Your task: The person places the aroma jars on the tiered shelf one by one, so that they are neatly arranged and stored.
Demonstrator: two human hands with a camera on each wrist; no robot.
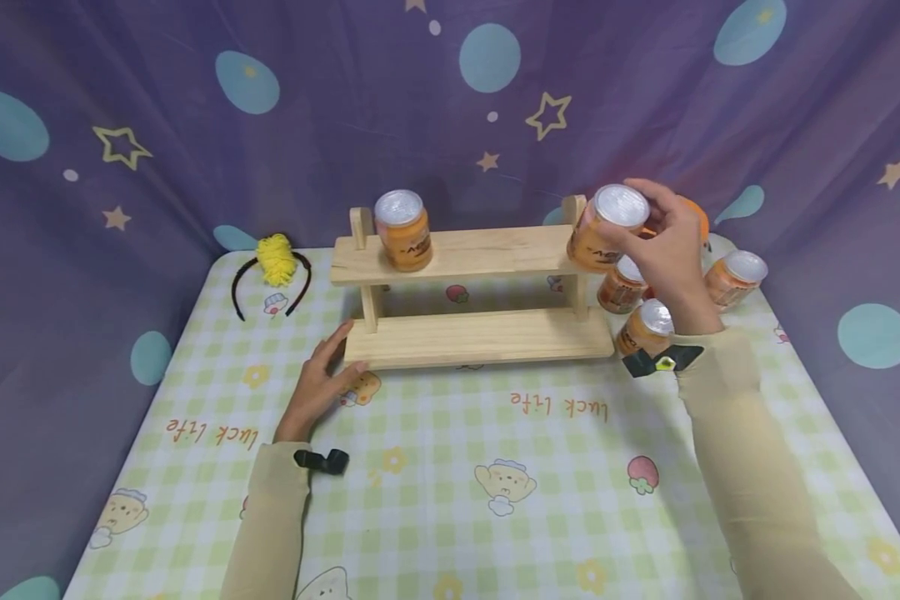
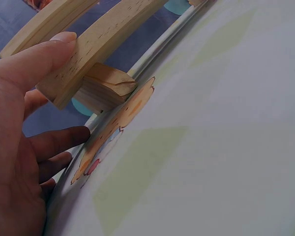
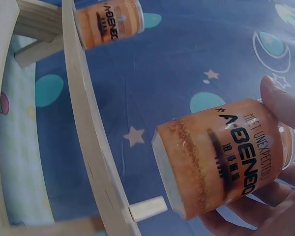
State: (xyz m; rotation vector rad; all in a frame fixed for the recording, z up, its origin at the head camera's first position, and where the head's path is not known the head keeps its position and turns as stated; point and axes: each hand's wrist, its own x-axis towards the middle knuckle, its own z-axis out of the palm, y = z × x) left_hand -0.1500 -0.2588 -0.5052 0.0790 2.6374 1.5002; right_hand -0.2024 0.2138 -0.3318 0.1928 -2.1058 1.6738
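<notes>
A two-tier wooden shelf stands on the table. On the left end of its upper board an orange can with a silver lid sits upright. My right hand grips another orange can by its upper part, over the right end of that board. In the right wrist view a gap shows between the held can and the board. At the shelf's lower left corner, my left hand pinches the lower board's end, with the thumb on its front face.
Several more orange cans, among them one by the shelf's right side, one nearer the front and a tilted-looking one, stand at the right. A dark headband with a yellow yarn tuft lies back left. Purple curtains surround the checked tablecloth.
</notes>
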